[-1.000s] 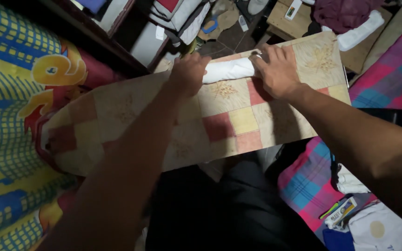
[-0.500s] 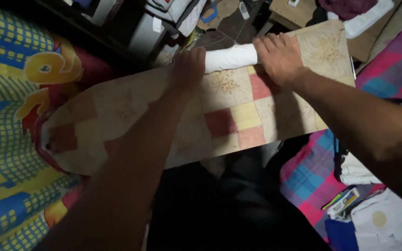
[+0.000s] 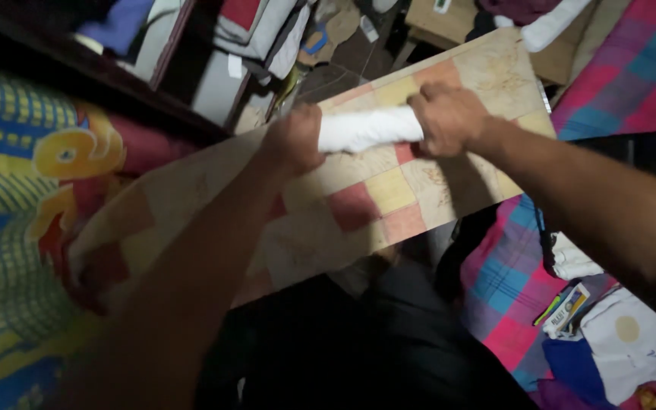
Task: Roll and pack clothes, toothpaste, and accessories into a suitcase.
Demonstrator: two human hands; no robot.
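A tightly rolled white cloth (image 3: 366,127) lies across a long board with a beige, red and yellow patchwork cover (image 3: 389,190). My left hand (image 3: 294,140) is closed around the roll's left end. My right hand (image 3: 446,118) is closed around its right end. Only the middle of the roll shows between my fists. Both forearms reach over the board from the near side.
A bright blue and yellow patterned fabric (image 3: 17,197) lies to the left. Pink and blue checked cloth (image 3: 506,288) sits at the right, with white garments (image 3: 632,342) and a small box (image 3: 567,311). Folded clothes (image 3: 256,30) and a wooden stool (image 3: 434,15) stand beyond the board.
My hands have gone from pressing flat on the roll's ends to gripping them, and the roll has come nearer along the board. The view has tilted.
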